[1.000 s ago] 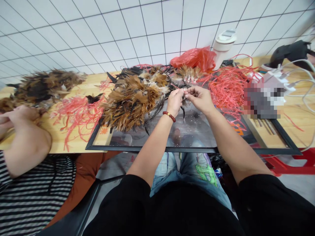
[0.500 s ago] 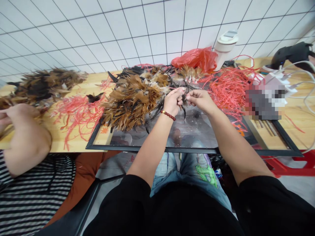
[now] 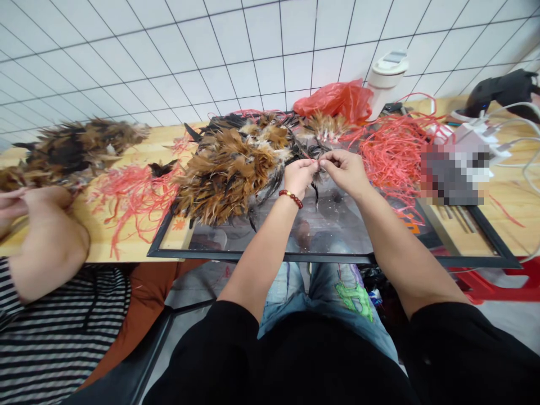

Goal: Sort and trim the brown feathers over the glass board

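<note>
- Lying nearest us, a smooth, glossy panel (image 3: 337, 222) sits in a straight black frame (image 3: 211, 255).
- Round dark-red beads form the bracelet (image 3: 291, 198) on our left wrist.
- Our left hand (image 3: 300, 175) and right hand (image 3: 343, 170) meet at the fingertips, each pinched narrow; we cannot tell what, if anything, is between them.
- Soft, curved brown feathers (image 3: 232, 174) heap just left of our fingers, nearer the left hand, the mound's long axis slanting from near left to far right.
- Tangled, ribbon-thin red strips (image 3: 392, 152) lie on our right hand's side.
- Beyond, we see a small tan tuft (image 3: 324, 125), a crumpled red bag (image 3: 335, 100) and flat white tiles (image 3: 261, 45).
</note>
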The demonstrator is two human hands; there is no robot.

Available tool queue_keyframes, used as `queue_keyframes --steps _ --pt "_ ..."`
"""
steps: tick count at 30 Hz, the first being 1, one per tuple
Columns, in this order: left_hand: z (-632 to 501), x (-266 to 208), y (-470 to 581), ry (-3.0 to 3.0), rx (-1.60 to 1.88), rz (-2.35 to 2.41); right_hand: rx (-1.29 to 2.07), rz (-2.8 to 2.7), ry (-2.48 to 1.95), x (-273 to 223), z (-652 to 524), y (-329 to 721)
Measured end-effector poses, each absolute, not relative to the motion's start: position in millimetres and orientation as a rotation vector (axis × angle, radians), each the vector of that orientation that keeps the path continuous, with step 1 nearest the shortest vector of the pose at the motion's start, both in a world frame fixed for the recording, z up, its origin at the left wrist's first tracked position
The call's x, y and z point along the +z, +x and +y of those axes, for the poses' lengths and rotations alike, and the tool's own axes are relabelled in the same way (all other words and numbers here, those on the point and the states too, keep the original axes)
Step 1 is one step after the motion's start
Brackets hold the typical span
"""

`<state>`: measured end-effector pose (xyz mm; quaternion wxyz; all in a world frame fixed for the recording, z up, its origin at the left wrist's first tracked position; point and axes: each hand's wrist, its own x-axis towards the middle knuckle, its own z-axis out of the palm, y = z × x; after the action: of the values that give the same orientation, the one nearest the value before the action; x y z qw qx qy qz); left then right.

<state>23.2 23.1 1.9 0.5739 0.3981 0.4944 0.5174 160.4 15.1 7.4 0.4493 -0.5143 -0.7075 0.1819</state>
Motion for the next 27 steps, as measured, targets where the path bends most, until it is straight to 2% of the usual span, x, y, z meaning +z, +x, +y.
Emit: queue_keyframes --steps 4,8,12,16,23,27 --pt "21.7 13.6 18.1 0.660 1.183 0.937 0.428 -1.851 -1.198 10.0 8.4 155.0" --pt "20.9 17.8 15.0 0.664 1.082 0.799 0.486 -1.860 -1.287 4.5 12.4 157.5" --pt "18.9 14.7 17.2 0.785 1.062 0.871 0.444 -1.677 -1.410 0.8 21.1 165.9" --pt "16.7 12.1 19.3 0.902 1.104 1.017 0.417 -1.571 -1.337 -1.1 25.8 169.2" --pt "13.6 18.2 16.9 0.937 0.974 0.800 0.833 -1.368 -1.050 1.7 25.3 165.3" --pt "13.0 16.7 18.5 1.017 0.927 0.792 0.949 -1.282 -0.944 10.5 20.3 164.6"
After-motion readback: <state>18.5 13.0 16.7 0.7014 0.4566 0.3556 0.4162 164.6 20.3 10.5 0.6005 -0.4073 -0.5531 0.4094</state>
